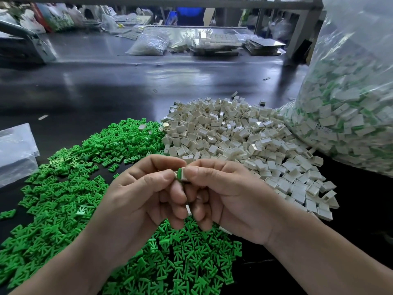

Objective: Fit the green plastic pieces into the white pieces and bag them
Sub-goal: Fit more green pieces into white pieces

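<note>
Over the near green heap [53,199]: left hand [136,199] pinches green piece [179,174], right hand [229,194] pinches white piece [184,174]; align squarely, push fully home.

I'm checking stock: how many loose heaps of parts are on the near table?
2. The green pieces spread left and front; the white pieces lie right, against the filled bag. Another could lie hidden behind the bag.

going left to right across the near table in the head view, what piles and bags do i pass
flat clear plastic bag → pile of green pieces → pile of white pieces → big clear bag of fitted pieces
</note>
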Demonstrator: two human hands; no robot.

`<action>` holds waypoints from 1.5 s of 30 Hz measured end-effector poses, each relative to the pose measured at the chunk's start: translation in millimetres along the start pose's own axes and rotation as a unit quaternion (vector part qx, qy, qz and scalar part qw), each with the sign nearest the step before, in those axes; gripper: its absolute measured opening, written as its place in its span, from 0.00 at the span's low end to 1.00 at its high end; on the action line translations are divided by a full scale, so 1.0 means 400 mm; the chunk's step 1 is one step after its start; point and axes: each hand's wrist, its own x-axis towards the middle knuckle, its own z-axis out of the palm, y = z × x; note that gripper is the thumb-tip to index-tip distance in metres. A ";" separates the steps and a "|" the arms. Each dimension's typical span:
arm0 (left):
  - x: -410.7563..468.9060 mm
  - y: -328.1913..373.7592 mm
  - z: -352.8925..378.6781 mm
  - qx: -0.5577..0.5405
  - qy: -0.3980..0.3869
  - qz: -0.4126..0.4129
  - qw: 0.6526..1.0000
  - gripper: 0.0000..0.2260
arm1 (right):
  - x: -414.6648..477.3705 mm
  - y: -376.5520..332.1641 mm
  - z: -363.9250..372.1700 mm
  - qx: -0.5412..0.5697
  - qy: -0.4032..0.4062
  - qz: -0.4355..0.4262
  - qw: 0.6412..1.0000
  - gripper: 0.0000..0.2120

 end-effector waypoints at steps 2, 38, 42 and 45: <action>0.005 0.003 -0.007 0.028 0.030 0.013 0.999 0.09 | 0.001 -0.004 -0.003 0.023 0.004 -0.001 1.000 0.06; 0.013 -0.044 -0.016 0.770 -0.059 0.214 0.599 0.08 | -0.030 -0.025 -0.016 -0.702 0.117 -0.037 0.702 0.15; 0.016 -0.036 -0.014 0.774 -0.056 0.218 0.591 0.13 | -0.028 -0.025 -0.023 -0.702 0.129 -0.036 0.699 0.15; 0.014 -0.034 -0.018 0.780 -0.071 0.219 0.582 0.12 | -0.026 -0.025 -0.020 -0.698 0.138 -0.036 0.702 0.14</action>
